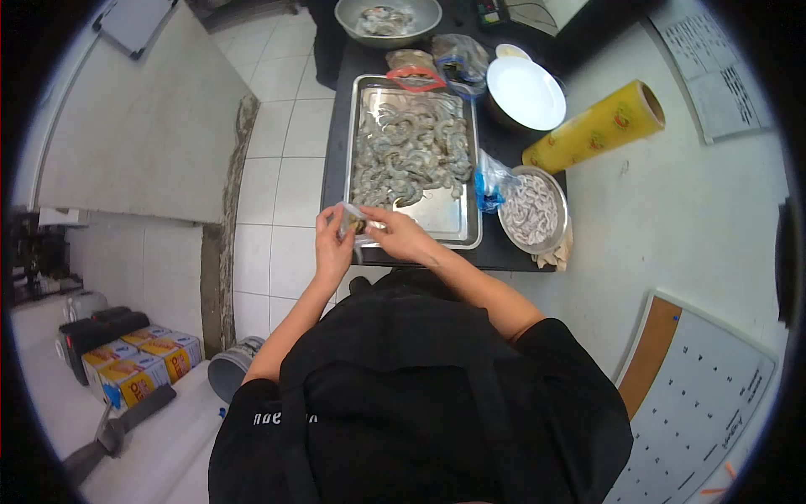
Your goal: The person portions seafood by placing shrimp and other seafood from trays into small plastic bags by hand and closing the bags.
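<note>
Both hands meet over the near left corner of a metal tray (441,220). My left hand (332,245) pinches one side of a small see-through plastic bag (347,216). On the other side, my right hand (398,235) grips the same bag, fingers bent around its edge. Something dark and yellowish shows in the bag; its kind is too small to tell. Raw shrimp (411,147) lie heaped over most of the tray, with bare metal at its near end.
Right of the tray stands a metal bowl (564,223) of pale strips, beside a blue-and-clear bag (491,183). A yellow roll (596,126) leans behind it. White plates (526,92), zip bags (460,63) and a large bowl (428,32) stand farther back on the dark table (333,181).
</note>
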A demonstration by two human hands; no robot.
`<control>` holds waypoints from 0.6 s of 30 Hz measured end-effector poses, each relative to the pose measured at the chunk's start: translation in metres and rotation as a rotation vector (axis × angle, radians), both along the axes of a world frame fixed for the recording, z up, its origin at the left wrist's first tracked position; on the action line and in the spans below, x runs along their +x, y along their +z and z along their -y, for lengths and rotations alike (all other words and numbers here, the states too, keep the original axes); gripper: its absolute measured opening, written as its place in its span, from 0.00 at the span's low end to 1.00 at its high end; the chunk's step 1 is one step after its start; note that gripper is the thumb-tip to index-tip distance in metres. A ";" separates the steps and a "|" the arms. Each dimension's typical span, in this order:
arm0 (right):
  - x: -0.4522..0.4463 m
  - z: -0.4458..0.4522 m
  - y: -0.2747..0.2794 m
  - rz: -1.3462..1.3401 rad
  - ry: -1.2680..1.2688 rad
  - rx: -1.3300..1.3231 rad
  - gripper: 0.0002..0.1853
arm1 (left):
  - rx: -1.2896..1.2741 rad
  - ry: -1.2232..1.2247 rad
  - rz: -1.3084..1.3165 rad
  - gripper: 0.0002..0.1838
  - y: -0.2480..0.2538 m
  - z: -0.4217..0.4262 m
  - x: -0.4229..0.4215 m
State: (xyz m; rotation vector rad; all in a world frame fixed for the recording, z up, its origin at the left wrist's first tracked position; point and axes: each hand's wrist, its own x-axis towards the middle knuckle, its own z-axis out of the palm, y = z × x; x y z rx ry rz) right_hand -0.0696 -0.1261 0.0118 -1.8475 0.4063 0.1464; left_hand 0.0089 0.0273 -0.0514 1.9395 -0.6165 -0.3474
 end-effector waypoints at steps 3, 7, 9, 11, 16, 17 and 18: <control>-0.007 0.048 -0.054 0.027 -0.253 0.308 0.16 | 0.053 -0.021 -0.037 0.29 0.002 -0.001 -0.002; -0.021 0.130 -0.123 -0.027 -0.283 -0.719 0.10 | 0.058 -0.046 0.077 0.30 -0.004 -0.009 -0.005; -0.026 0.164 -0.177 -0.208 -0.280 -0.867 0.09 | 0.081 -0.033 0.140 0.30 0.000 -0.009 -0.005; -0.020 0.167 -0.187 -0.157 -0.345 -0.939 0.09 | 0.114 -0.007 0.012 0.31 0.011 -0.009 -0.007; -0.019 0.152 -0.165 -0.293 -0.160 -1.065 0.11 | 0.119 0.017 0.027 0.30 0.007 -0.013 -0.013; -0.022 0.152 -0.179 -0.314 -0.283 -0.980 0.12 | 0.132 0.011 0.067 0.30 0.007 -0.013 -0.013; -0.025 0.150 -0.181 -0.336 -0.406 -0.893 0.13 | 0.131 0.014 0.068 0.30 0.006 -0.013 -0.013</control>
